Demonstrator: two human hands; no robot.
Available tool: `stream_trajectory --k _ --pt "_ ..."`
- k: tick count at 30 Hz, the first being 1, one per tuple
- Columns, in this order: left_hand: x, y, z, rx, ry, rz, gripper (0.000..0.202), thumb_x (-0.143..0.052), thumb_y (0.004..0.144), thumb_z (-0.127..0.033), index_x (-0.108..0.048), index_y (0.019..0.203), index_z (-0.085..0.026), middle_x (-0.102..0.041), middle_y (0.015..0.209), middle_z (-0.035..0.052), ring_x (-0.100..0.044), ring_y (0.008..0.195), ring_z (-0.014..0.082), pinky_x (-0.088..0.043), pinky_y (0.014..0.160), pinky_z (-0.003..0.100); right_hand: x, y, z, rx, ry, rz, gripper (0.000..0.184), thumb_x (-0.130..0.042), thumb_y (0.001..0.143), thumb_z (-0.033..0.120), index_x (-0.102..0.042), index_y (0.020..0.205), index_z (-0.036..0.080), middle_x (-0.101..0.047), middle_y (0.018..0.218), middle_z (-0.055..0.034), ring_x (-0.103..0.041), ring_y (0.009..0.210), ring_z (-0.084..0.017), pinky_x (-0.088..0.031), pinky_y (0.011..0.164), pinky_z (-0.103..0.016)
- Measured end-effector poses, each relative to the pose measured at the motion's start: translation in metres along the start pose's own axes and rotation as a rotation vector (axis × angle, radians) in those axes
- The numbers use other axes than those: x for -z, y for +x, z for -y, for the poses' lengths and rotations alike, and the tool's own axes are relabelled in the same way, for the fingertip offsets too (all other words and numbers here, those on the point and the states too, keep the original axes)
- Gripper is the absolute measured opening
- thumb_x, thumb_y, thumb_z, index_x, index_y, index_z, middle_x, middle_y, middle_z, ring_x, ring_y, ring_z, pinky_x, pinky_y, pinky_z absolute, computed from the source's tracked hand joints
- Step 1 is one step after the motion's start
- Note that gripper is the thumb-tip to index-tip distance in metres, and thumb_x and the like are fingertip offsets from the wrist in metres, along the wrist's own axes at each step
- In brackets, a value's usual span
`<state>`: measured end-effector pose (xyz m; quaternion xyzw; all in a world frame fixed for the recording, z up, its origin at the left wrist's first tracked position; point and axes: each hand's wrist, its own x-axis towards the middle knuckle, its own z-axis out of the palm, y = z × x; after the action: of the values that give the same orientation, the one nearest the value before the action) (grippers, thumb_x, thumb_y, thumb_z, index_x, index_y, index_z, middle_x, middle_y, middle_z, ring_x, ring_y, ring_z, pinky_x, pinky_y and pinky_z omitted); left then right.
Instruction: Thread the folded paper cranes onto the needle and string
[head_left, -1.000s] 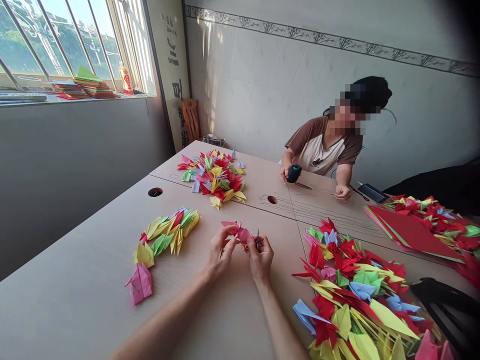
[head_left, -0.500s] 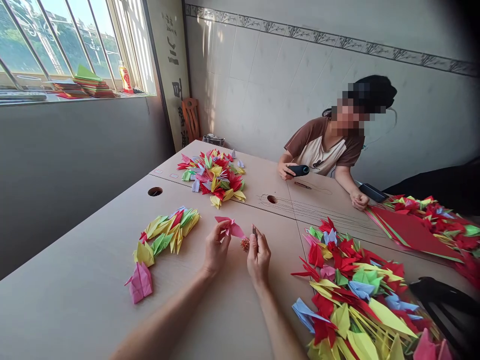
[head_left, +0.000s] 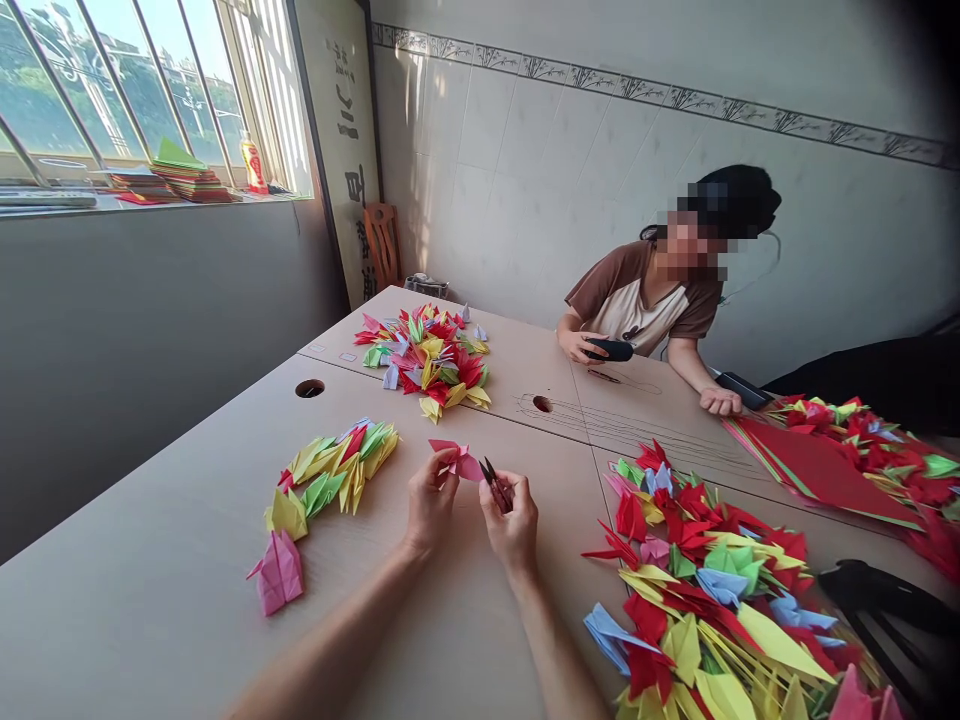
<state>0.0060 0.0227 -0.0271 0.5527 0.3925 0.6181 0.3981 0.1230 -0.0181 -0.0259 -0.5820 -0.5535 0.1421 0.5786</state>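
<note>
One pink paper crane [head_left: 457, 461] sits pinched between thumb and fingers of the left hand [head_left: 431, 503], raised just clear of a pale counter [head_left: 150, 570]. The right hand [head_left: 514, 527] is closed around small dark snips [head_left: 489, 472], their fine tips angled toward the crane and just beside it; whether they touch the paper is too small to tell. A reddish bit shows at the base of the snips, also too small to identify. A firm pinch close to the paper, with both hands kept low and near each other, looks like the steadiest way to work with tips this fine. A curved row of folded cranes [head_left: 330, 465] lies to the left, a larger pink crane [head_left: 279, 572] at its end. A mixed heap of cranes [head_left: 427, 360] sits farther along the counter, and a broad heap of red, yellow and green cranes [head_left: 697, 600] spreads to the right, beyond it a stack of red paper sheets [head_left: 821, 475]. Across the counter, a seated co-worker [head_left: 637, 305] in a brown-and-cream shirt holds a dark handheld tool [head_left: 611, 349], its kind unclear.
</note>
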Motion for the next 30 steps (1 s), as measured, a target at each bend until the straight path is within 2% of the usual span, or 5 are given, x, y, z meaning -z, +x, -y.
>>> stream_trajectory --k 4,7,17,25,30 --pt "0.001 0.000 0.002 -0.007 0.060 0.004 0.021 -0.055 0.082 -0.021 -0.061 0.102 -0.018 -0.067 0.098 0.0065 -0.063 0.088 0.0177 -0.051 0.079 0.031 0.001 0.001 0.002 0.124 -0.056 0.039 0.022 -0.055 0.084 0.032 -0.058 0.100 0.018 -0.062 0.085 -0.0050 -0.059 0.071 -0.014 -0.049 0.065 -0.024" --pt "0.001 0.000 0.003 -0.001 0.062 0.001 0.022 -0.053 0.082 -0.020 -0.060 0.103 -0.018 -0.067 0.097 0.0063 -0.063 0.085 0.0169 -0.051 0.077 0.030 0.002 0.002 0.001 0.162 -0.090 0.062 0.021 -0.056 0.084 0.033 -0.059 0.100 0.018 -0.062 0.084 -0.0044 -0.059 0.072 -0.014 -0.049 0.067 -0.025" --pt "-0.001 -0.002 0.001 -0.026 0.087 0.055 0.024 -0.055 0.079 -0.016 -0.063 0.102 -0.019 -0.067 0.097 0.0069 -0.064 0.084 0.0179 -0.052 0.078 0.032 0.002 0.001 0.002 0.203 -0.176 0.047 0.017 -0.054 0.085 0.033 -0.062 0.087 0.018 -0.060 0.070 -0.0017 -0.055 0.060 -0.012 -0.046 0.060 -0.023" --pt "-0.003 -0.002 -0.012 -0.168 0.173 0.111 0.022 -0.051 0.081 -0.016 -0.063 0.099 -0.021 -0.067 0.093 0.0051 -0.063 0.082 0.0164 -0.050 0.075 0.029 0.001 0.001 -0.002 0.189 -0.155 0.034 0.020 -0.054 0.086 0.035 -0.063 0.086 0.018 -0.061 0.069 -0.0026 -0.056 0.060 -0.013 -0.045 0.059 -0.023" --pt "-0.004 -0.002 -0.015 -0.194 0.198 0.123 0.022 -0.050 0.082 -0.015 -0.062 0.099 -0.020 -0.066 0.092 0.0049 -0.062 0.081 0.0157 -0.048 0.074 0.028 0.001 0.001 -0.004 0.169 -0.139 0.047 0.019 -0.054 0.086 0.034 -0.063 0.086 0.017 -0.061 0.070 -0.0032 -0.056 0.061 -0.013 -0.045 0.060 -0.024"
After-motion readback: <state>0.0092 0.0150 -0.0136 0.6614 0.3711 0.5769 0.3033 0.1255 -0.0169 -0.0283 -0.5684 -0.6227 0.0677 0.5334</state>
